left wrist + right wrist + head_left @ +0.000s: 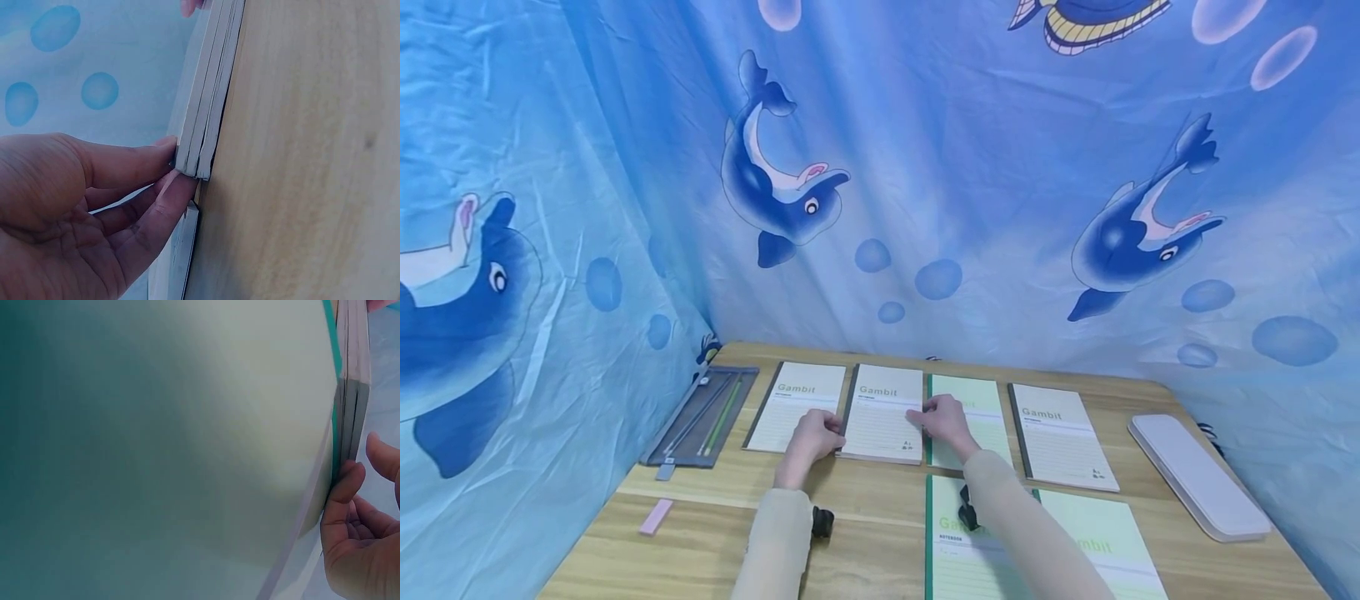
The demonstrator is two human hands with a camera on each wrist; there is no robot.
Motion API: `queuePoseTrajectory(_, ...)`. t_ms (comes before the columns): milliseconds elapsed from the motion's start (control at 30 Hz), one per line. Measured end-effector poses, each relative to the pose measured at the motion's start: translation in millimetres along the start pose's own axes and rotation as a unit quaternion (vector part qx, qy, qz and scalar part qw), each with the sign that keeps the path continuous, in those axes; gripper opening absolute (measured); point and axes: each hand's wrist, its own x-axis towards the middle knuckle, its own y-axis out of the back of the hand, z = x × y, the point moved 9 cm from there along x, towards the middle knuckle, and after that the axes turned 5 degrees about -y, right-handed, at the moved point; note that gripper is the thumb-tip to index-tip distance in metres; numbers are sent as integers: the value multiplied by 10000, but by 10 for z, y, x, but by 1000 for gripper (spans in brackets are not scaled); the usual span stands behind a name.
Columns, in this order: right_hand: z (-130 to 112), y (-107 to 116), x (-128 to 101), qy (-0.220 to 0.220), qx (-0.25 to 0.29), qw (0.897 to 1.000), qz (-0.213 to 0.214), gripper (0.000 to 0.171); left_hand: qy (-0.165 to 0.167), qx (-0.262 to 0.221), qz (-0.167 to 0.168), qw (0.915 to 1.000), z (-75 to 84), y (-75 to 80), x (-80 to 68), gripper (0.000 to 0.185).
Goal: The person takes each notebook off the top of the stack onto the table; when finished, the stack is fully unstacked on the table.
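A person's left hand (811,440) and right hand (946,423) pinch the opposite side edges of a small stack of grey-spined notebooks (882,413) lying on the wooden table (715,533), thumbs and fingertips closed lightly on the stack's edges. The stack sits second from the left in the far row, between another white notebook (796,406) and a green notebook (973,421). The top cover reads "Gambit", as do its neighbours.

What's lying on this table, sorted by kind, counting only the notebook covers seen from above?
Cream notebooks: 3
Green notebooks: 3
Pencil pouch: 1
Pink eraser: 1
White case: 1
Total: 9
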Motion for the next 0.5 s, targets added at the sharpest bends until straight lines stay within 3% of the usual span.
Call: queuePoseTrajectory(500, -55, 6, -34, 178, 34, 9998, 64, 17, 32, -52, -22, 10000, 10, -2, 7, 34)
